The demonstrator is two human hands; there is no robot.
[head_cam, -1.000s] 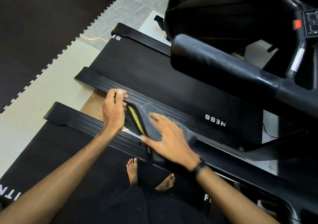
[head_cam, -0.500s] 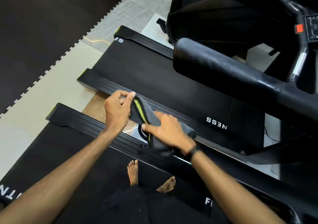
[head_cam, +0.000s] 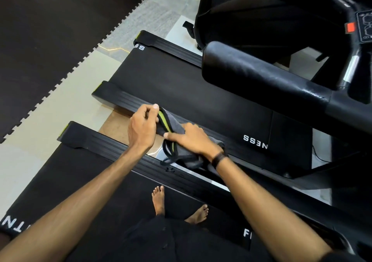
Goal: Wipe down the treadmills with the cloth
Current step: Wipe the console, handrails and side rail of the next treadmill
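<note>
At frame centre, our left hand pinches the cloth and our right hand grips it; we should fold it flat before wiping the rail.

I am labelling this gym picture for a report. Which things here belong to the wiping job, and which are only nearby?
Job:
grey cloth, gripped by left hand and right hand
far treadmill
near treadmill

Nearby only:
black floor mats
padded handlebar
wristband

Two treadmills lie side by side, the near treadmill underfoot, the far treadmill beyond it, floor mats to their left.
</note>
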